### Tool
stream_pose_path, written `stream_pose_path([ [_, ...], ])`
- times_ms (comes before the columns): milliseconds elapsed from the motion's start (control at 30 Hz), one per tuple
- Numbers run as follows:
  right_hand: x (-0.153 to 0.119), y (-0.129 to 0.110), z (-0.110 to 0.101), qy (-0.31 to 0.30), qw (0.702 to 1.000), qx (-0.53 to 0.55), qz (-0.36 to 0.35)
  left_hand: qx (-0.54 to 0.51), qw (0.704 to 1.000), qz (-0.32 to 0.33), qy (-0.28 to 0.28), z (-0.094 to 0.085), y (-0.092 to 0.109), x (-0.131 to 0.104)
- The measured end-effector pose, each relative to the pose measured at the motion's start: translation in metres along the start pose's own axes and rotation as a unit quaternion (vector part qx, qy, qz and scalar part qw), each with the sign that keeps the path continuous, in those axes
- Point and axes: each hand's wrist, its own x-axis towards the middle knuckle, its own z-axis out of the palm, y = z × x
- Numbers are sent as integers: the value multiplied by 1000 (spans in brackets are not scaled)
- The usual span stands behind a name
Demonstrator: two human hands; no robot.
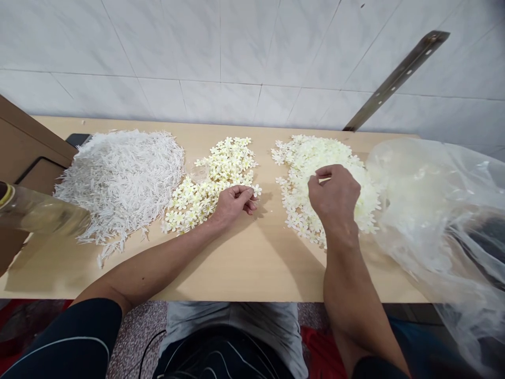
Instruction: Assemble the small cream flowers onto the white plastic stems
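While the left hand (232, 205) hovers low at the front edge of the middle heap, its thumb and forefinger pinch a single artificial flower (256, 190), whose white petals spread just beyond the fingertips, above the bare strip of tabletop between two heaps of blossoms. Its remaining fingers curl loosely beneath. The right hand (337, 195) is over the pale cream petal pieces (302, 210) heaped to the right, its fingers bent inward and the thumb and forefinger drawn toward each other around a small gap; whether anything sits between their tips, I cannot tell. Under and behind the left hand lie the yellow-centred artificial blossoms (232, 160), strewn in an uneven patch. Farther left, thin white strands (126, 171) form a broad tangled mound, with a clear bottle (47, 213) tilted at its near side. A translucent plastic bag (422, 184) slumps at the right end of the wooden tabletop (252, 268), and a slotted metal strip (398, 76) leans against the tiled wall (240, 52).
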Motion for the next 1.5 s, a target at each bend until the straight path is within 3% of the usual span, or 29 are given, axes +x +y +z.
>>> stream_pose_path([
  [67, -2, -1, 0, 1, 1000, 10, -17, 8, 1000, 6, 2, 0, 0, -1],
  [167, -18, -22, 10, -126, 986, 90, -68, 29, 999, 14, 13, 1, 0, -2],
  [267, -39, -44, 26, -183, 968, 110, -129, 45, 998, 21, 27, 2, -1, -2],
  [433, -51, -49, 41, -191, 961, 126, -156, 45, 999, 26, 17, 0, -3, -1],
  [833, -52, -47, 33, -179, 966, 71, -170, 78, 996, 34, 20, 0, -6, -6],
  [1167, -48, -49, 31, -222, 955, 80, -178, 62, 998, 27, 7, 2, -3, -8],
  [1500, -50, -50, 41, -202, 963, 64, -169, 53, 999, -5, 11, 4, 2, -3],
])
